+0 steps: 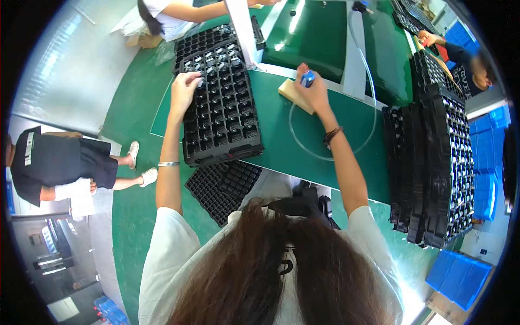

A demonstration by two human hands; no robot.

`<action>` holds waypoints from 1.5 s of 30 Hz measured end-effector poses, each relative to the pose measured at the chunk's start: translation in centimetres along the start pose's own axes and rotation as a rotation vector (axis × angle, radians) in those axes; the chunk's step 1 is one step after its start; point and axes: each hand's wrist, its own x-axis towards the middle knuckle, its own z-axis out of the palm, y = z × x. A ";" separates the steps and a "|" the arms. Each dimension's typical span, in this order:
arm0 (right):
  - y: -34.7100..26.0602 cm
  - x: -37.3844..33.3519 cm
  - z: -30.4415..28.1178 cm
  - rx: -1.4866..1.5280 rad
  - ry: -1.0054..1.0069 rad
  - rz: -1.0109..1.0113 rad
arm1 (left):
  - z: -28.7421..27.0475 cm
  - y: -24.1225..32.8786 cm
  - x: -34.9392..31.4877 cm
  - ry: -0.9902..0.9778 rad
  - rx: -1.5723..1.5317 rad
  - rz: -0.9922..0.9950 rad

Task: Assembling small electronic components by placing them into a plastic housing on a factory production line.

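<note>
My left hand (184,89) reaches to the far left edge of a black compartment tray (222,116) and pinches a small grey part (200,82) there. Several more small parts fill the tray's far rows, and its near rows look bare. My right hand (313,89) grips a blue tool (307,79) and presses it down over a tan block (292,93) on the green bench top (346,124). A clear hose (371,81) runs from the tool in a loop across the bench.
Tall stacks of black trays (433,162) stand at my right. More trays (222,187) lie below the bench by my lap. Blue bins (460,273) sit lower right. A person in black (59,162) sits at left; other people work at the top left and top right.
</note>
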 end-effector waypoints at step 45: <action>-12.3 -12.7 -11.8 1.046 0.145 0.249 | 7.1 24.9 -12.9 -0.504 -1.660 -0.486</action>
